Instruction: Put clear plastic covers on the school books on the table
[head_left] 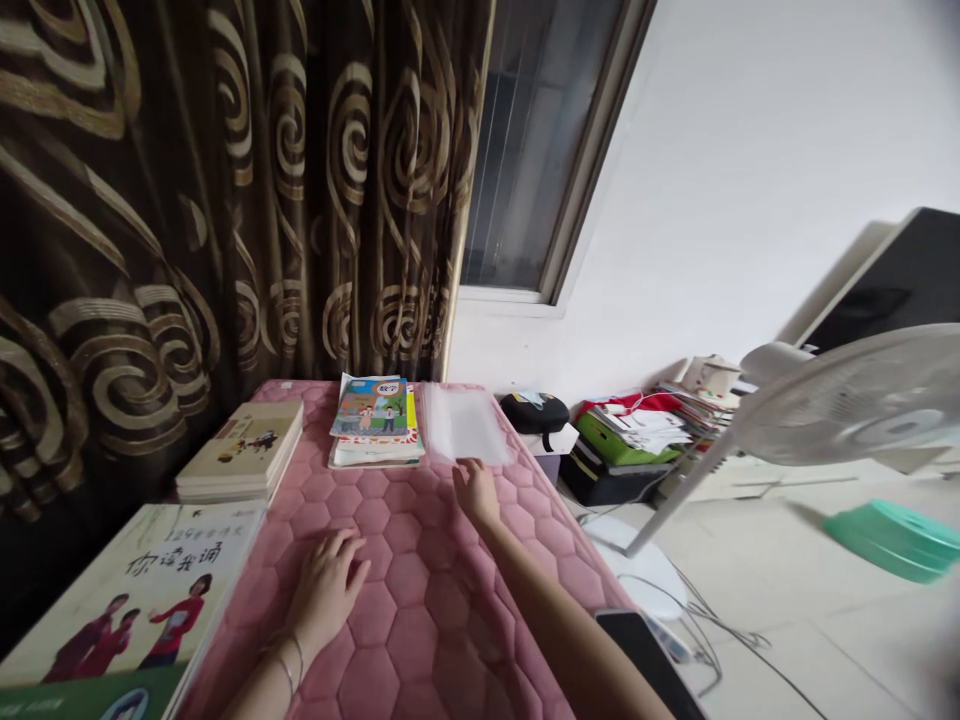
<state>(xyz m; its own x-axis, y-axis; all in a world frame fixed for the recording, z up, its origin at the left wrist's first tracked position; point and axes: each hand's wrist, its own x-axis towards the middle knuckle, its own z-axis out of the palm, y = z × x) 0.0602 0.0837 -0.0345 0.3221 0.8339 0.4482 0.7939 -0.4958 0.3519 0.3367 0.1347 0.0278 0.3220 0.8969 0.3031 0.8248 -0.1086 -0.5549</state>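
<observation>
My left hand (pixel 330 585) rests on the pink quilted pad (pixel 401 640), fingers loosely apart, holding nothing. My right hand (pixel 476 492) reaches forward with bent, slightly spread fingers. Its fingertips are at the near edge of a stack of clear plastic book covers (pixel 465 425); I cannot tell whether they touch it. Left of the covers lies a small pile of books, topped by a blue-and-green maths textbook (pixel 369 408).
Along the left edge are a stack of beige books (pixel 244 448) and a large white-and-green book (pixel 135 600). A dark tablet-like device (pixel 645 660) lies at the lower right. Beyond the pad's right side stand a white fan (pixel 847 410), cables and a green stool (pixel 896 538).
</observation>
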